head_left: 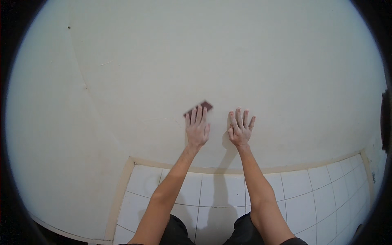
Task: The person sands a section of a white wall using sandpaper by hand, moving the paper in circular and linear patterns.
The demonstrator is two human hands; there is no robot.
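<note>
My left hand [197, 130] holds a dark reddish-brown piece of sandpaper [208, 106] flat against the pale wall [163, 73]. The fingers lie stretched over the sheet, which sits at a slant and looks slightly blurred; its ends show on both sides of them. To the right of it, my right hand [241, 131] is at the wall with fingers spread, pointing up, and nothing in it. Whitish dust coats the fingers of both hands. Whether the right palm touches the wall I cannot tell.
Below the wall runs a cream skirting strip [196, 169] along a white tiled floor [220, 190]. The wall bends into a corner on the left, with a thin crack and a small dark hole [69, 27]. A dark object [385, 122] stands at the right edge.
</note>
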